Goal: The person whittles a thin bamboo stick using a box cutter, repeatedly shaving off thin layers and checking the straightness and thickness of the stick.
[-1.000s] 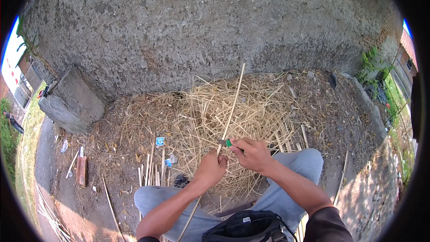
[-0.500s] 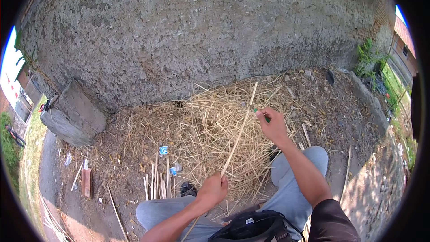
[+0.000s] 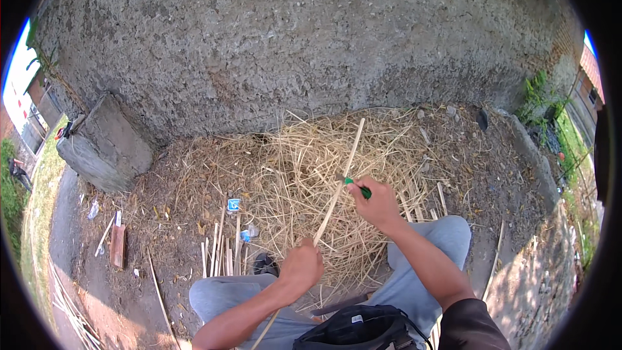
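My left hand [image 3: 301,266] is closed around a long pale bamboo strip [image 3: 350,155], which slants up and away to the right over a heap of shavings. The strip's near end passes under my left forearm. In my right hand [image 3: 378,206] is a small green-handled knife [image 3: 365,191], its short dark blade lying against the strip about midway along the exposed length. My fingers cover part of the handle.
Straw-like shavings [image 3: 304,201] are heaped before my knees, against a rough wall [image 3: 291,39]. Cut strips [image 3: 220,253] lie by my left knee, more [image 3: 71,311] at far left. A reddish-brown block [image 3: 118,245] and a concrete block [image 3: 107,149] stand leftward. A black bag [image 3: 359,330] is on my lap.
My right hand has drawn the knife down along the strip, nearer to my left hand. My left hand still grips the strip and has shifted slightly left.
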Demonstrator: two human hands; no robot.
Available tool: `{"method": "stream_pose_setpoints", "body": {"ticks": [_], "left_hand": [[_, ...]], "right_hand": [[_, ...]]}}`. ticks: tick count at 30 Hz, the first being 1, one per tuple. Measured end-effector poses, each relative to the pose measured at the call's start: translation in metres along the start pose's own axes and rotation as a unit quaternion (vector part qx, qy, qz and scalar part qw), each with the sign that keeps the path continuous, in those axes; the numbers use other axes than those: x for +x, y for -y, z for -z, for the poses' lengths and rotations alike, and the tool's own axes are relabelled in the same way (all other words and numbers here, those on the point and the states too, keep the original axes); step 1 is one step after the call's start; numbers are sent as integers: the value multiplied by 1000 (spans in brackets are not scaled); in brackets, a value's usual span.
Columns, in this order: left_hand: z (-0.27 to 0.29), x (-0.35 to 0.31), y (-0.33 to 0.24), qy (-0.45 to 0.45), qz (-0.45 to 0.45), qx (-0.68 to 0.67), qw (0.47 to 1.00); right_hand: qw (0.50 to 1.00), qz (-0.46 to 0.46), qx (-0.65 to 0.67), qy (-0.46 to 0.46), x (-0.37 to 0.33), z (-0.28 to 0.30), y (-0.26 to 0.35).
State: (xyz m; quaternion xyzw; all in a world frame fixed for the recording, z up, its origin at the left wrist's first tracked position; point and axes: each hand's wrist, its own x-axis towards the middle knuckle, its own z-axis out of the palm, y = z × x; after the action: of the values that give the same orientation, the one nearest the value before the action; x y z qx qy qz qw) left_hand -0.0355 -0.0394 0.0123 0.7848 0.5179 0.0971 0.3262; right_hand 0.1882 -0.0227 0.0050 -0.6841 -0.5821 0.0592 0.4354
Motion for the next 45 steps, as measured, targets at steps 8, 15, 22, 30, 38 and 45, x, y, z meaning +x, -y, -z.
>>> {"method": "stream_pose_setpoints", "body": {"ticks": [8, 15, 22, 30, 38, 45], "left_hand": [[-6, 2, 11, 6, -21, -19, 1000], [-4, -7, 8, 21, -61, -10, 998], [8, -17, -6, 9, -22, -18, 1000], [5, -17, 1, 24, 10, 1, 1000], [0, -28, 22, 31, -2, -14, 999], [-11, -33, 35, 103, -12, 20, 994]], "right_hand": [[989, 114, 73, 52, -21, -7, -2], [997, -62, -40, 34, 13, 15, -13], [995, 90, 19, -37, -3, 12, -12], [988, 156, 8, -11, -10, 7, -11], [999, 28, -13, -12, 4, 9, -33], [979, -165, -119, 29, 39, 28, -70]]}}
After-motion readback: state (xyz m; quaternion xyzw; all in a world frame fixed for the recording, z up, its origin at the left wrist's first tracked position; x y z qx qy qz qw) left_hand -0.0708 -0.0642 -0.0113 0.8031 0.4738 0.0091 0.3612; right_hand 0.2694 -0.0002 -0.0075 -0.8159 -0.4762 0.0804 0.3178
